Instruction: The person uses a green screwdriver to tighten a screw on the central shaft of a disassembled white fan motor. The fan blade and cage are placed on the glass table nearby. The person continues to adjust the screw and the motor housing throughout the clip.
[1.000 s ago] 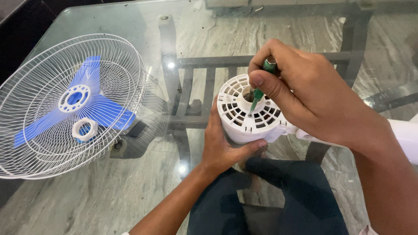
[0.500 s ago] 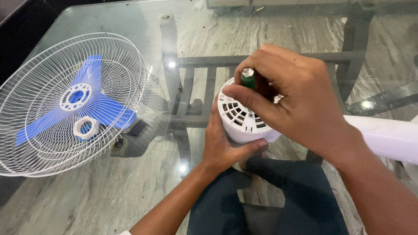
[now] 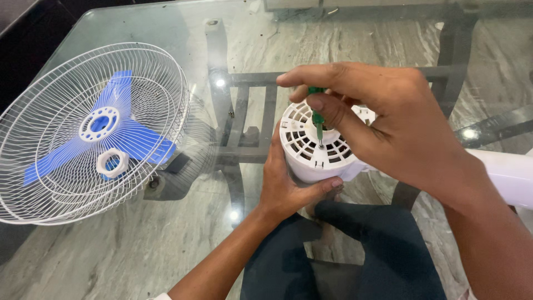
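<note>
While the head camera looks down over a glass table [image 3: 344,33], the left hand [image 3: 288,186] wraps around the underside of a white fan motor housing [image 3: 319,150], thumb pressed along its lower edge near the person's lap. This vented, round housing sits just off the table's near edge, above dark trousers [image 3: 344,255], and a white stem [image 3: 505,172] runs from it toward the right. Above it, the right hand [image 3: 388,122] pinches a green-handled screwdriver [image 3: 317,114] between thumb and fingers, its thin shaft standing nearly upright with the tip touching the slotted face of the housing. Well apart on the left, a white wire fan guard [image 3: 83,133] lies on the glass, holding a blue three-blade propeller [image 3: 105,130] and a small white ring nut [image 3: 112,163].
</note>
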